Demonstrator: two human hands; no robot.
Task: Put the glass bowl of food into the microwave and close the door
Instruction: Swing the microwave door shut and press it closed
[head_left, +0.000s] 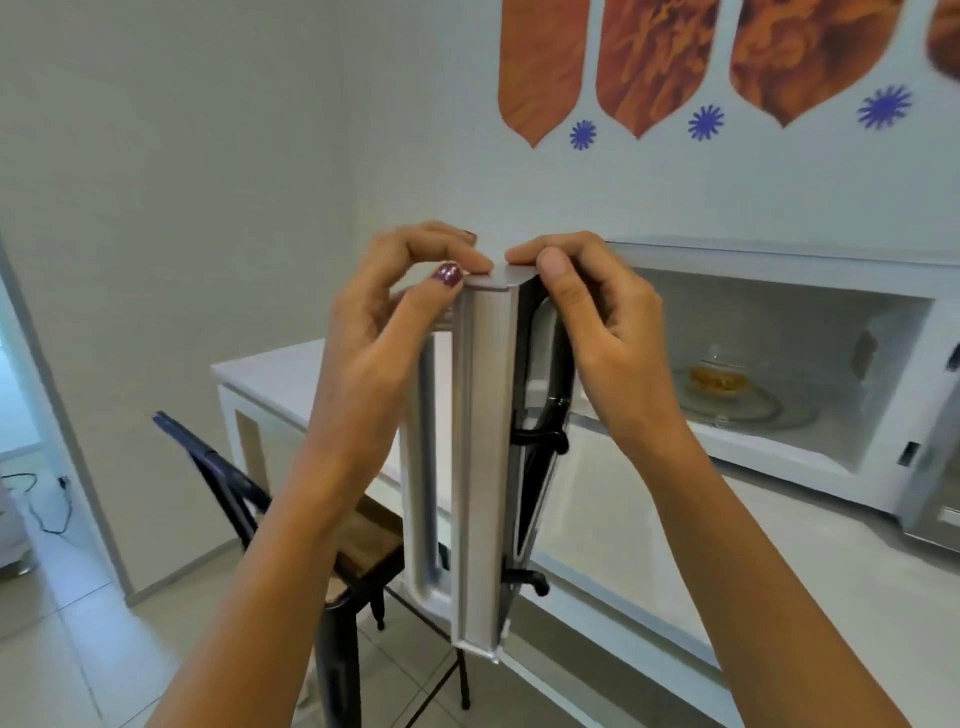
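The white microwave (810, 270) stands on the counter at the right with its cavity open. Inside, a glass bowl of yellow food (719, 376) sits on the glass turntable (769, 410). The microwave door (485, 467) is swung wide open and I see it edge-on in the middle of the view. My left hand (384, 332) grips the door's top corner from the outer side. My right hand (597, 332) grips the same top corner from the inner side, thumb on the edge.
A white counter (779, 561) runs from the middle to the lower right. A dark metal chair with a wooden seat (332, 525) stands below the door on the tiled floor. A doorway opens at the far left. Orange and blue decals mark the wall.
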